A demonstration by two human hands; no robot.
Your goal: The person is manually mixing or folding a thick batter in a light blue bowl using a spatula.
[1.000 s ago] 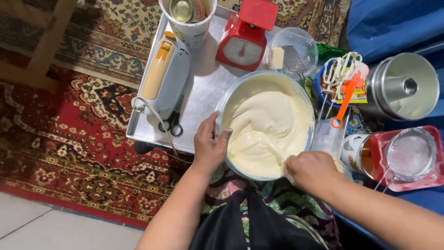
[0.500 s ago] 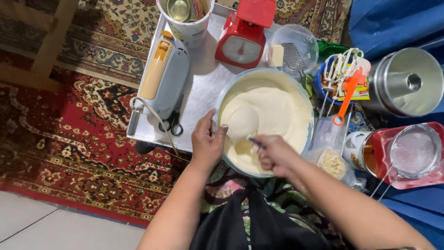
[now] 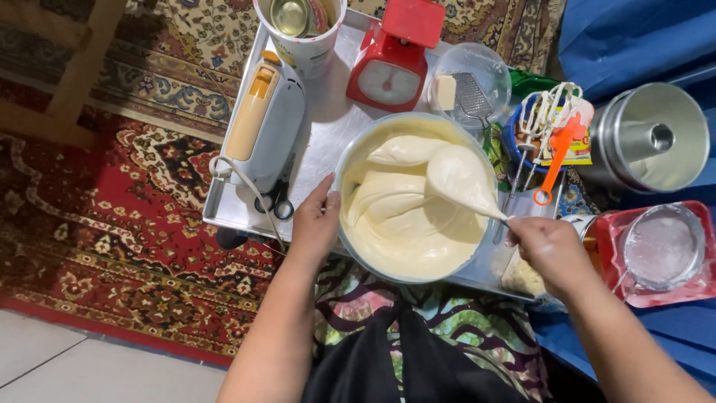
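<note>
Holding a spatula (image 3: 459, 179) by its handle, the right hand (image 3: 548, 250) is fisted tight around the grip just past the right rim of the mixing bowl (image 3: 350, 153). Spatula blade is lifted over the bowl, tilted, fully coated in pale cream batter (image 3: 403, 224). Batter fills most of the bowl, folded in thick ribbons. Left hand (image 3: 315, 222) rests flat against the bowl's left outer wall, fingers together, thumb up near the rim, steadying, not closed around anything.

Bowl sits on a metal tray (image 3: 328, 119) on a patterned red rug (image 3: 97, 224). On the tray left of the bowl: a hand mixer (image 3: 261, 123) lying on its side, cord looped beside it, black scissors (image 3: 277, 203) partly under it. At the tray's far end: a white cup (image 3: 302, 30) with a spoon inside, and a red kitchen scale (image 3: 394, 56). Next to the scale, a clear glass bowl (image 3: 470, 82) holding a small grater and a pale block.

Right of the mixing bowl: whisk beaters (image 3: 544, 119) and an orange utensil (image 3: 556, 153) standing in a blue container. Further right, a metal tube cake pan (image 3: 649, 142) and a red tub (image 3: 690, 287) with a sieve (image 3: 660, 246) in it. Person's lap is at bottom centre, in patterned fabric.
</note>
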